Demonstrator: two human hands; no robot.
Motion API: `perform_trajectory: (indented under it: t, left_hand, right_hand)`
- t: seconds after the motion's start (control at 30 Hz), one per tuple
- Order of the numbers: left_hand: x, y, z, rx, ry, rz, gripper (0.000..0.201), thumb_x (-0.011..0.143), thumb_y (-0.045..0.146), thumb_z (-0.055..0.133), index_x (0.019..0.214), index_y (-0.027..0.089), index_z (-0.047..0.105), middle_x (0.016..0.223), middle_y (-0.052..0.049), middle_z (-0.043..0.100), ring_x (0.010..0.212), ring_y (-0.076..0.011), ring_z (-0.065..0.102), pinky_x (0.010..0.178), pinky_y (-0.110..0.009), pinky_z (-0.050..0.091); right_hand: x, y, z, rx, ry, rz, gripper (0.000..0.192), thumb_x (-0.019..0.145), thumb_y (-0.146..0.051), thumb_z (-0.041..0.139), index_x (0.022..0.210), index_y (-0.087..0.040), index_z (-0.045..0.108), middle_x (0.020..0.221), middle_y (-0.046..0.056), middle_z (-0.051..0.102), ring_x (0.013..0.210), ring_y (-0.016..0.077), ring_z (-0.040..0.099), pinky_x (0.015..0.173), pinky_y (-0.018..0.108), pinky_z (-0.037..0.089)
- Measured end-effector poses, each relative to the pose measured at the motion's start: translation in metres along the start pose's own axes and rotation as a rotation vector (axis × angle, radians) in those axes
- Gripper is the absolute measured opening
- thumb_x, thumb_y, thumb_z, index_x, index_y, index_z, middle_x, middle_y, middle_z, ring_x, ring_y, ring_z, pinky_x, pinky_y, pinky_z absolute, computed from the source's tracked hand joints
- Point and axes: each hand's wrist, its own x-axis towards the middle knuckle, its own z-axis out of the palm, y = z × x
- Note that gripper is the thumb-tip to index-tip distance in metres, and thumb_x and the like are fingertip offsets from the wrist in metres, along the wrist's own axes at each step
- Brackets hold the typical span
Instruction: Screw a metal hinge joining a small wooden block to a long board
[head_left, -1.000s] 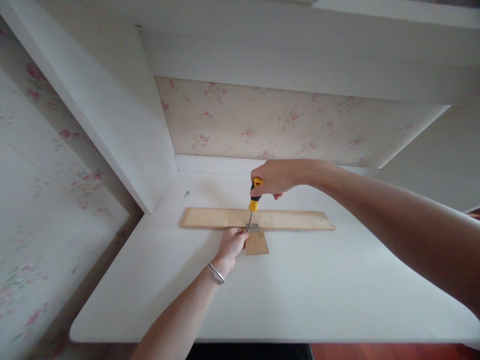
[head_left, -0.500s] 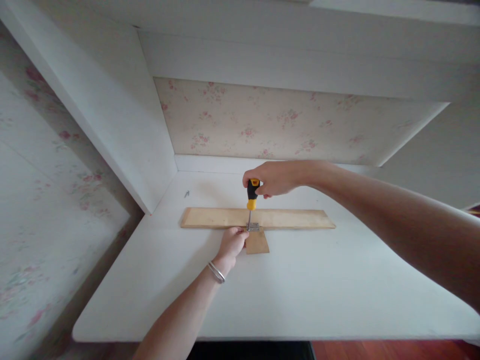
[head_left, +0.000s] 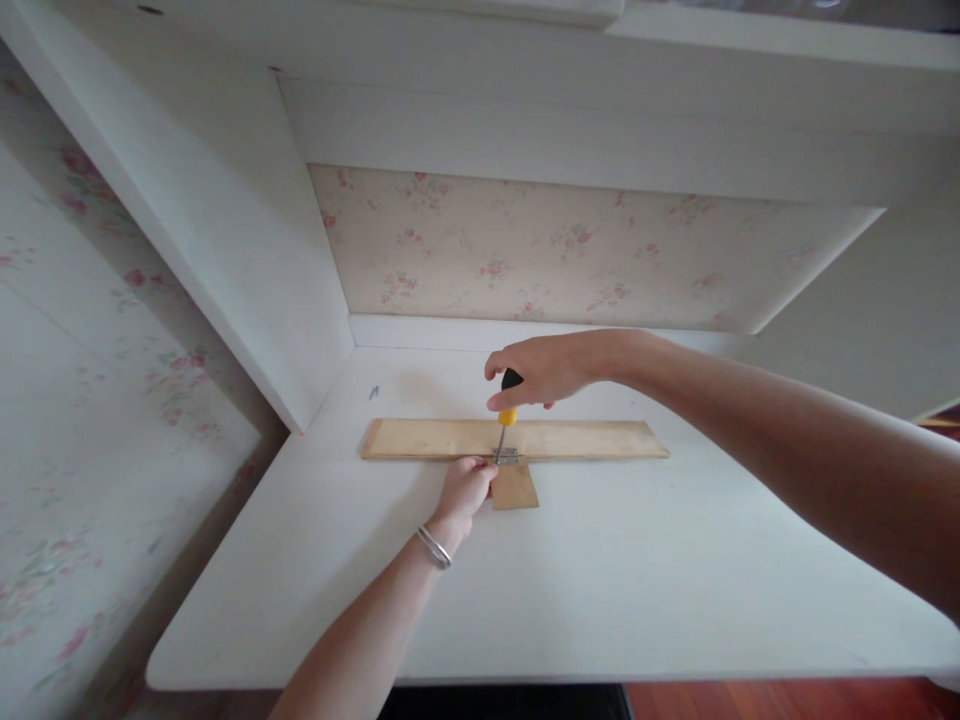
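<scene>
Hinge (head_left: 507, 456) joins both wood pieces; right hand (head_left: 541, 368) grips the screwdriver (head_left: 508, 398), left hand (head_left: 465, 489) pinches at nine o'clock; screw seemingly part-driven.

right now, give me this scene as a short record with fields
right hand: right hand grips the screwdriver handle from above
tool tip: on the metal hinge
left hand: left hand, fingers at the hinge's left edge
wood: long plank lying flat, small wood piece in front of it, hinge across the two
surface: white desk
also: small screw near the back left corner
</scene>
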Motion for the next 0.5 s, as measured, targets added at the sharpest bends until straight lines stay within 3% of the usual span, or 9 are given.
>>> perform_trajectory:
  t: [0.07,0.17,0.23,0.3,0.5]
  left_hand:
    - [0.0,0.0,0.0,-0.004,-0.003,-0.005,0.012,0.065,0.022,0.06,0.071,0.013,0.065,0.077,-0.007,0.068,0.069,-0.0165,0.062,0.058,-0.025,0.047]
    - [0.002,-0.001,0.0,0.002,0.0,-0.006,0.012,0.065,0.023,0.061,0.07,0.013,0.064,0.075,-0.007,0.067,0.068,-0.0162,0.062,0.057,-0.025,0.046]
    - [0.003,-0.003,0.0,0.005,0.007,-0.002,0.013,0.065,0.025,0.062,0.07,0.013,0.064,0.075,-0.007,0.067,0.068,-0.0161,0.062,0.057,-0.024,0.046]
    - [0.003,-0.004,-0.001,0.011,0.011,0.002,0.015,0.065,0.026,0.062,0.072,0.013,0.064,0.076,-0.008,0.067,0.069,-0.0164,0.062,0.057,-0.024,0.045]
    - [0.005,-0.006,-0.002,0.036,0.002,0.006,0.016,0.066,0.028,0.063,0.071,0.013,0.063,0.075,-0.007,0.067,0.068,-0.0164,0.062,0.057,-0.024,0.045]
  right_hand:
    - [-0.002,-0.002,0.0,0.014,-0.03,-0.022,0.055,0.073,-0.055,0.056,0.119,-0.026,0.052,0.096,0.004,0.068,0.062,0.0136,0.062,0.057,0.024,0.039]
    - [0.003,-0.009,0.004,-0.122,-0.009,0.105,0.045,0.077,-0.056,0.049,0.094,-0.018,0.066,0.066,0.006,0.066,0.058,0.0178,0.061,0.057,0.028,0.04]
    - [0.007,-0.014,0.008,-0.229,0.059,0.209,0.056,0.078,-0.063,0.041,0.073,-0.015,0.069,0.055,0.009,0.062,0.056,0.0209,0.059,0.057,0.031,0.039]
    - [0.01,-0.019,0.012,-0.288,0.123,0.245,0.064,0.077,-0.068,0.036,0.063,-0.014,0.068,0.056,0.012,0.061,0.059,0.0232,0.06,0.057,0.033,0.04]
    - [-0.004,-0.026,0.015,-0.405,0.33,0.252,0.052,0.083,-0.053,0.037,0.085,-0.014,0.071,0.083,0.02,0.066,0.078,0.0309,0.061,0.062,0.035,0.04]
